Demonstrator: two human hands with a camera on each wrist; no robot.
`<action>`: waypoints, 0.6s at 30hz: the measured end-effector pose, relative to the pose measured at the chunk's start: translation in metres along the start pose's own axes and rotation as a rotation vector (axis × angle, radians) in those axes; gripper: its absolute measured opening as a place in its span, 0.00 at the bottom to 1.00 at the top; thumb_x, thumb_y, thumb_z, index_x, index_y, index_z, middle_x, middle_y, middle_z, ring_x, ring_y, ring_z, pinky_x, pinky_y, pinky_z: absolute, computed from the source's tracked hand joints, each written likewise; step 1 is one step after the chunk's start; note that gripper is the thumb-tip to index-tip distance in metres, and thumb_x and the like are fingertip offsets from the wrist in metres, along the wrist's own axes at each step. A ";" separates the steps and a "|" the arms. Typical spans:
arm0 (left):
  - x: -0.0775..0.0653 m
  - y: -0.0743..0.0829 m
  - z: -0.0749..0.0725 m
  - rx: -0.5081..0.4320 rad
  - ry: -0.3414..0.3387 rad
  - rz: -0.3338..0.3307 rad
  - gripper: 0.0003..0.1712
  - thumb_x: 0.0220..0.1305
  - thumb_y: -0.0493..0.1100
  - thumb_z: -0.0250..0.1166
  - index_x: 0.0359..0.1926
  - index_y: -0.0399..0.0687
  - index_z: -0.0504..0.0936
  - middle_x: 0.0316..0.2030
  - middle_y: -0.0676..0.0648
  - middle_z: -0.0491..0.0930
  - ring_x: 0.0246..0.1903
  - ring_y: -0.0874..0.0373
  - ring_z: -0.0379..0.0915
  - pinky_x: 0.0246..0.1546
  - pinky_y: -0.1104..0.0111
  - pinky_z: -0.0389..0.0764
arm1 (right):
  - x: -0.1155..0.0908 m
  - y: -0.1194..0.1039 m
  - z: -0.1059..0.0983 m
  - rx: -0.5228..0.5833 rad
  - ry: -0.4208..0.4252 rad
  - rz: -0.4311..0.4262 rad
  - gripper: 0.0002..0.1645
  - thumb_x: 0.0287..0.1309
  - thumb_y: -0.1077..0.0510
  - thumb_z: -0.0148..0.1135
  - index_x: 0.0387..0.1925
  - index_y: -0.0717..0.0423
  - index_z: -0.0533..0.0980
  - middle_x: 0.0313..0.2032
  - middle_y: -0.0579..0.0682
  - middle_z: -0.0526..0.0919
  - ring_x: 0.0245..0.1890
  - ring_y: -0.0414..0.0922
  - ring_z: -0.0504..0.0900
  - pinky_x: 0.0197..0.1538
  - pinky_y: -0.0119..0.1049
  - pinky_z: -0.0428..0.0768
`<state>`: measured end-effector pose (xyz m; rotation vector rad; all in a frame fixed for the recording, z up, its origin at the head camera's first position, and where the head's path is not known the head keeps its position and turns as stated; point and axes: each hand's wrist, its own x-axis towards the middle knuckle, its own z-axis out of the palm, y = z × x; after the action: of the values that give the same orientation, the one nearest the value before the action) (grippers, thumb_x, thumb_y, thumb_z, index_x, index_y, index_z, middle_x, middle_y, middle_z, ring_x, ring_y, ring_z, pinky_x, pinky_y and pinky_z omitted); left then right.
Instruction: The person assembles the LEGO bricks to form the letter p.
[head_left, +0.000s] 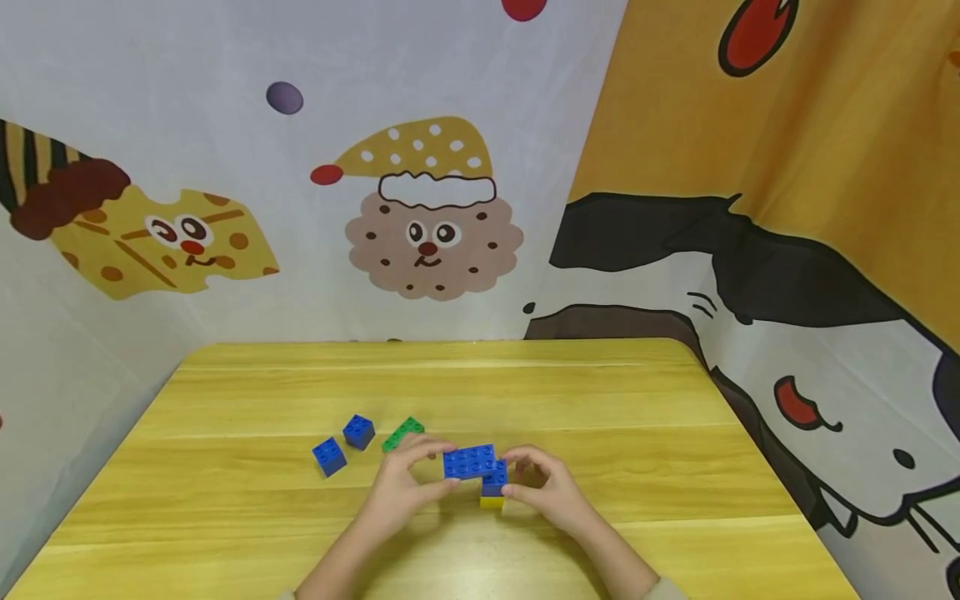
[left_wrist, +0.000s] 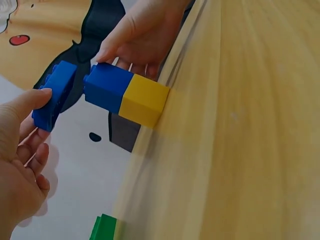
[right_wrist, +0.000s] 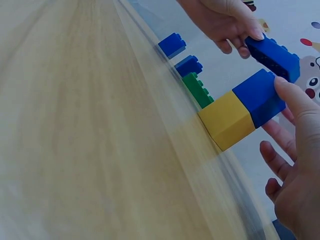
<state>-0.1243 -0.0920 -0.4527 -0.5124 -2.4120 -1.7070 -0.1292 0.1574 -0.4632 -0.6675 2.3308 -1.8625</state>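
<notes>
My left hand (head_left: pixel 399 487) pinches a long blue building block (head_left: pixel 468 462) between thumb and fingers. The block is tilted, and its hollow underside shows in the right wrist view. Below its right end stands a small stack, a blue square block (left_wrist: pixel 108 85) on top of a yellow block (left_wrist: pixel 144 101), with the yellow one down on the table. My right hand (head_left: pixel 551 487) holds the stack's upper blue block, thumb on the near side and fingers behind. In the left wrist view a gap shows between the long block and the studs of the stack.
Two blue square blocks (head_left: pixel 329 457) lie on the wooden table (head_left: pixel 225 517), left of my left hand. A green block (head_left: pixel 403 434) lies just behind that hand's fingers, partly covered by them. A cartoon-printed cloth (head_left: pixel 247 317) hangs along the table's far edge.
</notes>
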 end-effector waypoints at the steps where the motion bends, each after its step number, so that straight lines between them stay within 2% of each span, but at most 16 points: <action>1: 0.001 0.001 0.001 -0.003 -0.004 0.006 0.23 0.44 0.36 0.78 0.45 0.54 0.85 0.45 0.55 0.81 0.46 0.54 0.71 0.49 0.45 0.70 | 0.000 0.001 0.000 0.000 0.001 -0.004 0.21 0.51 0.66 0.70 0.48 0.65 0.76 0.41 0.47 0.80 0.42 0.66 0.72 0.48 0.48 0.73; 7: 0.005 0.006 0.008 0.005 -0.026 0.037 0.23 0.44 0.38 0.78 0.45 0.54 0.85 0.46 0.51 0.81 0.49 0.55 0.70 0.53 0.43 0.67 | 0.002 0.019 -0.002 -0.004 0.019 -0.025 0.21 0.49 0.69 0.70 0.48 0.63 0.77 0.41 0.49 0.80 0.41 0.64 0.73 0.47 0.49 0.73; 14: 0.009 0.008 0.016 -0.020 -0.065 0.028 0.21 0.46 0.42 0.78 0.44 0.54 0.85 0.45 0.55 0.80 0.47 0.54 0.70 0.50 0.44 0.69 | 0.002 0.032 -0.004 0.001 0.024 -0.037 0.22 0.49 0.66 0.71 0.48 0.60 0.77 0.38 0.50 0.80 0.40 0.50 0.76 0.47 0.46 0.73; 18: 0.011 0.009 0.019 -0.005 -0.073 0.027 0.21 0.46 0.44 0.77 0.45 0.51 0.85 0.46 0.55 0.80 0.47 0.55 0.70 0.50 0.44 0.69 | 0.002 0.033 -0.005 0.028 0.006 -0.049 0.21 0.50 0.65 0.71 0.48 0.58 0.78 0.38 0.50 0.80 0.42 0.46 0.76 0.49 0.47 0.71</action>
<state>-0.1297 -0.0691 -0.4482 -0.6149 -2.4392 -1.7123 -0.1418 0.1665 -0.4929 -0.7239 2.3077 -1.9163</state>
